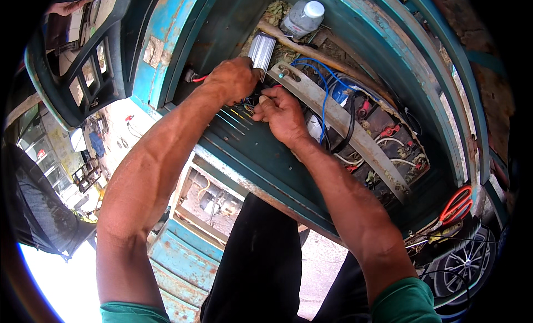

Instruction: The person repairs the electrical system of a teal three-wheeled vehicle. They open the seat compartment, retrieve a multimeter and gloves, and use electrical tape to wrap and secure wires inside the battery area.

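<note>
Compartment walls of worn teal metal surround the work, boxing in everything loose. Along its right side sits a battery bank, its terminals capped in red and linked by short cables. A slotted metal bar slants along the bank's left edge — presumably a hold-down against shifting. A wooden stick lies beyond the bar's far end, with a clear bottle farther still, perhaps tucked there to stay out of the way.

The left hand is curled nearly closed at the near end of a silver finned box, as if steadying that end; its fingertips are hidden, so I cannot tell what it grips. Just right of it, the right hand pinches thumb to forefinger on thin coloured wires, a grip that seems suited to fine strands — exactly which ones is unclear.
</note>
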Action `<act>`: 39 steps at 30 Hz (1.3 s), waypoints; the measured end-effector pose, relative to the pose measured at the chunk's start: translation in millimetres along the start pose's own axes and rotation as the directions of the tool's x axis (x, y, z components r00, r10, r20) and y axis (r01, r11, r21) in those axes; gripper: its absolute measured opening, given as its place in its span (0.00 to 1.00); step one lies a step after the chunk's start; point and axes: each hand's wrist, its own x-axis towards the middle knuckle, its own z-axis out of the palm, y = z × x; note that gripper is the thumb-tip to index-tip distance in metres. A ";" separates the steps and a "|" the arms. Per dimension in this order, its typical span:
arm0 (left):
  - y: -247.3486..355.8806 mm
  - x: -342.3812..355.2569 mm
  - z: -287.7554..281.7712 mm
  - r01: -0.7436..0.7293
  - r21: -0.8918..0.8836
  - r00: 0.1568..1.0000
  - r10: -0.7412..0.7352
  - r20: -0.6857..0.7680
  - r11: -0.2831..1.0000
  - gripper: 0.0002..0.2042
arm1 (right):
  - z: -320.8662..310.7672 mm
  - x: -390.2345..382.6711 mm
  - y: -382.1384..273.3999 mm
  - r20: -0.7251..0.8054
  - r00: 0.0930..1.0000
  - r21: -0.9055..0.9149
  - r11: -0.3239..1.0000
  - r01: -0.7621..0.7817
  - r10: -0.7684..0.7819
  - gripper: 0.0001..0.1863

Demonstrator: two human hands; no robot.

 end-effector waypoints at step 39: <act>9.6 -39.6 2.4 -0.237 0.487 0.957 0.289 -0.032 0.841 0.26 | -1.1 15.3 9.7 -0.173 0.983 -0.141 0.989 0.039 -0.063 0.10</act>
